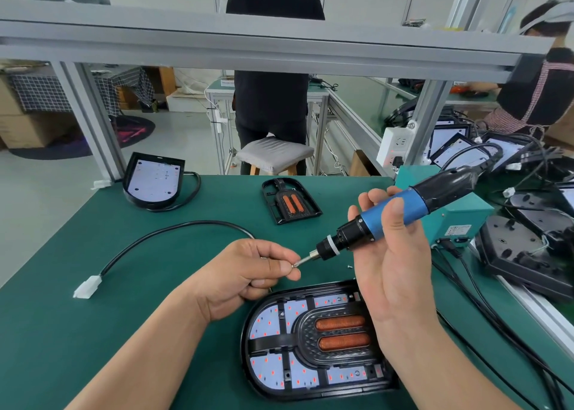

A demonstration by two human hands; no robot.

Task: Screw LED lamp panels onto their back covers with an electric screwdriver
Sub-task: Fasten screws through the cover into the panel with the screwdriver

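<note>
Your left hand pinches a small screw against the tip of the electric screwdriver. Your right hand grips its blue barrel, long axis slanting down-left toward the left fingers. Below both hands, nearer the right, the LED lamp panel lies flat in its back cover at the counter's near edge.

1 view, head-worn, wide-angle. Looks forward and down over the green bench; both forearms enter from the bottom edge. Left hand and right hand sit close to the lens, centre frame. Lamp panel lies bottom centre, nearest the lens. Aluminium frame rail crosses the top, bowed by the lens. Beyond it, farther off, a stool and the workshop floor.
</note>
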